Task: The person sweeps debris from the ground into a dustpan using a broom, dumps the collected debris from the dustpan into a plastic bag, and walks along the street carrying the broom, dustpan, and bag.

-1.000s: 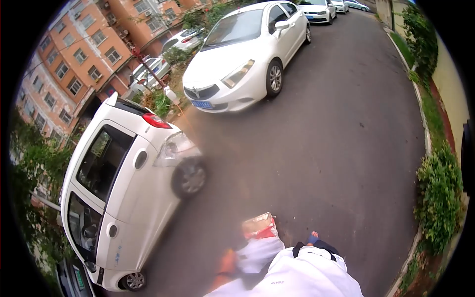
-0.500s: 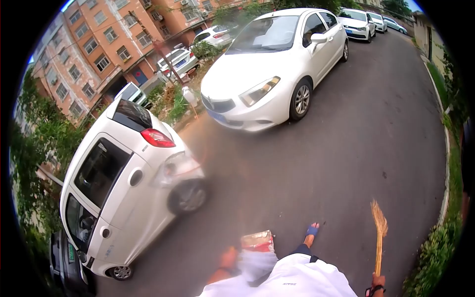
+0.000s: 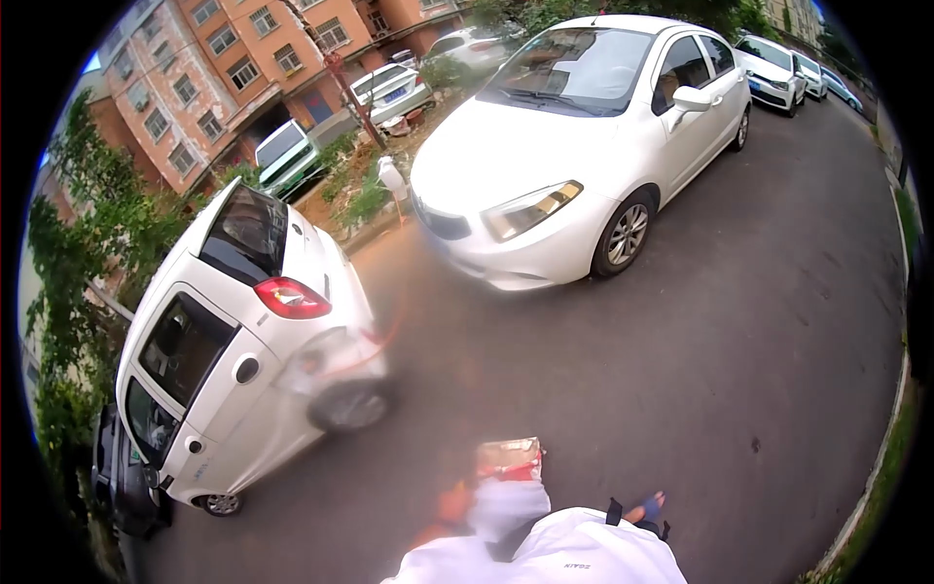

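Observation:
My left hand is a blurred patch at the bottom centre, left of a pale bag-like item. Just above that item is a red and tan box-like piece, with a worn, crumpled-looking top. The blur hides my fingers, so their grip on either item cannot be made out. My right hand is out of the frame, and no broom shows. Beside my white shirt, a foot in a blue sandal rests on the asphalt.
A small white car is on the left and a white sedan stands ahead. An orange cord hangs by the small car's rear. Several other cars line the road. A kerb with grass runs along the right.
My right hand and the broom have left the frame. The cars ahead have shifted right in view. The sandalled foot sits lower and farther right.

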Demonstrator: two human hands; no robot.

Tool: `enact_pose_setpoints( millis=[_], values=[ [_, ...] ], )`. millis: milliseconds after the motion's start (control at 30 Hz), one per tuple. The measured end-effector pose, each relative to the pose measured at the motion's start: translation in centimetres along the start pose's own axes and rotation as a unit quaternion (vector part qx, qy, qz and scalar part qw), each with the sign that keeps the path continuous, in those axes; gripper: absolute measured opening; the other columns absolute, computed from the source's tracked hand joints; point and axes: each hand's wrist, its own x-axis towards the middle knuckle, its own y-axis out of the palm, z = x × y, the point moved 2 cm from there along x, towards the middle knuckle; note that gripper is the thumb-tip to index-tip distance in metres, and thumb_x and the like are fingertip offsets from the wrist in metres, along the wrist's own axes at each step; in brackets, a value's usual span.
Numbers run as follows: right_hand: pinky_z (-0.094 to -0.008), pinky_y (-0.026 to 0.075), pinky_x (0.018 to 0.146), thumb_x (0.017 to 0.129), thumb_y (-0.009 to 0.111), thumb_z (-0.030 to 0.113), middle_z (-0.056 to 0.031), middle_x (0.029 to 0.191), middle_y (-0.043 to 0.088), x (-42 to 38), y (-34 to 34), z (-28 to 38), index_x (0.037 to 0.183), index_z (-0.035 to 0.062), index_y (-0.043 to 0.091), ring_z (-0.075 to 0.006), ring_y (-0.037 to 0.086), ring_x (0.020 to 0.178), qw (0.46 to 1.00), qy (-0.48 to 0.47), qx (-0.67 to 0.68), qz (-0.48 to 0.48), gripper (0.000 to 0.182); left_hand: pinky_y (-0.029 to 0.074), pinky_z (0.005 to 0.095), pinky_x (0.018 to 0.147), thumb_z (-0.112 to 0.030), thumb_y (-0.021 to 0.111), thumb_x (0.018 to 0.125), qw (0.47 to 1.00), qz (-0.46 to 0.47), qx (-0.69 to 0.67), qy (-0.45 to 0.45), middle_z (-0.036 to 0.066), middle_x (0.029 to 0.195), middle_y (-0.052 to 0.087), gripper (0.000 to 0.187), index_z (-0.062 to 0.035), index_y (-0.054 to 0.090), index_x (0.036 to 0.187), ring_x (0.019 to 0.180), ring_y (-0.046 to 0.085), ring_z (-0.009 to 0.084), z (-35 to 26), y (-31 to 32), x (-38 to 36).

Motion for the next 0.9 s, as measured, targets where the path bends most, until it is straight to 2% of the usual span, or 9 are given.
enact_pose_setpoints(
  millis=[67, 200, 367, 533, 633, 700, 800, 833, 900],
  values=[
    [-0.0392, 0.038, 0.037, 0.085, 0.074, 0.03, -0.0098, 0.049, 0.052, 4.4, -2.1, 3.4, 0.066, -0.0064, 0.061, -0.0213, 0.051, 0.039, 1.0, -0.01, -0.005, 0.003, 0.043, 0.054, 0.0499, 0.077, -0.038, 0.05, 0.095, 1.0, -0.001, 0.014, 0.009, 0.022, 0.102, 0.068, 0.037, -0.0078, 0.059, 0.115, 0.09, 0.068, 0.0402, -4.8, 1.7, 1.3],
    [-0.0396, 0.038, 0.038, 0.085, 0.074, 0.03, -0.0104, 0.049, 0.053, 13.3, -6.4, 7.7, 0.066, -0.0068, 0.062, -0.0216, 0.051, 0.039, 1.0, -0.023, -0.011, 0.008, 0.043, 0.054, 0.0482, 0.076, -0.031, 0.055, 0.093, 0.984, 0.001, -0.135, -0.117, 0.021, 0.097, 0.068, 0.032, -0.0044, 0.059, 0.109, 0.089, 0.068, 0.0392, -17.0, 5.5, 3.7],
    [-0.0402, 0.039, 0.038, 0.085, 0.074, 0.03, -0.0111, 0.049, 0.053, 24.3, -14.5, 12.7, 0.067, -0.0072, 0.062, -0.0219, 0.052, 0.039, 1.0, -0.023, -0.014, 0.002, 0.043, 0.054, 0.0477, 0.077, -0.028, 0.053, 0.094, 0.997, -0.01, -0.065, -0.033, 0.021, 0.093, 0.068, 0.028, -0.0037, 0.058, 0.108, 0.09, 0.068, 0.0398, -28.1, 13.0, 11.0],
    [-0.0408, 0.039, 0.038, 0.085, 0.073, 0.031, -0.0118, 0.049, 0.054, 35.3, -24.7, 16.9, 0.067, -0.0076, 0.062, -0.0221, 0.053, 0.039, 0.999, -0.016, -0.005, -0.043, 0.043, 0.047, 0.0363, 0.058, -0.014, 0.067, 0.077, 0.966, -0.036, -0.254, -0.044, 0.008, 0.077, 0.059, 0.022, 0.004, 0.064, 0.09, 0.069, 0.06, 0.0219, -40.6, 17.8, 15.2],
    [-0.0411, 0.039, 0.039, 0.085, 0.073, 0.031, -0.0123, 0.05, 0.054, 43.4, -31.4, 19.9, 0.068, -0.0078, 0.063, -0.0223, 0.053, 0.04, 0.994, -0.01, 0.022, -0.109, 0.043, 0.047, 0.0369, 0.057, -0.014, 0.068, 0.076, 0.971, -0.022, -0.236, -0.013, 0.008, 0.076, 0.059, 0.022, 0.0042, 0.064, 0.089, 0.068, 0.06, 0.0215, -48.8, 20.9, 20.0],
    [-0.0421, 0.042, 0.041, 0.084, 0.073, 0.03, -0.014, 0.051, 0.054, 49.1, -35.5, 22.3, 0.069, -0.0098, 0.057, -0.0262, 0.058, 0.042, 0.992, 0.002, 0.034, -0.119, 0.045, 0.044, 0.0359, 0.055, -0.015, 0.068, 0.076, 0.979, -0.032, -0.202, -0.01, 0.007, 0.074, 0.058, 0.022, 0.0034, 0.064, 0.087, 0.066, 0.057, 0.0202, -51.6, 24.2, 23.3],
    [-0.0431, 0.042, 0.042, 0.085, 0.072, 0.03, -0.0159, 0.054, 0.057, 53.6, -40.0, 26.4, 0.074, -0.0113, 0.057, -0.027, 0.059, 0.044, 0.989, 0.028, 0.076, -0.125, 0.045, 0.04, 0.0349, 0.054, -0.018, 0.068, 0.077, 0.985, -0.004, -0.171, 0.0, 0.005, 0.071, 0.057, 0.021, 0.0005, 0.063, 0.084, 0.062, 0.053, 0.018, -60.7, 28.4, 27.6],
    [-0.0445, 0.043, 0.045, 0.087, 0.07, 0.028, -0.0192, 0.06, 0.06, 56.0, -40.2, 26.3, 0.076, -0.0118, 0.057, -0.03, 0.06, 0.048, 0.984, 0.044, 0.125, -0.118, 0.044, 0.04, 0.035, 0.054, -0.019, 0.068, 0.077, 0.986, 0.015, -0.167, -0.01, 0.006, 0.071, 0.057, 0.021, 0.0002, 0.064, 0.084, 0.062, 0.053, 0.0179, -63.4, 29.9, 29.0],
    [-0.044, 0.05, 0.055, 0.086, 0.07, 0.024, -0.0241, 0.072, 0.065, 58.4, -40.6, 27.5, 0.081, -0.0069, 0.061, -0.0336, 0.066, 0.063, 0.979, 0.046, 0.095, -0.172, 0.032, 0.041, 0.0352, 0.055, -0.021, 0.069, 0.077, 0.982, 0.03, -0.171, -0.068, 0.006, 0.071, 0.058, 0.023, -0.0003, 0.064, 0.084, 0.062, 0.054, 0.0179, -69.6, 32.9, 31.1]
  ],
)
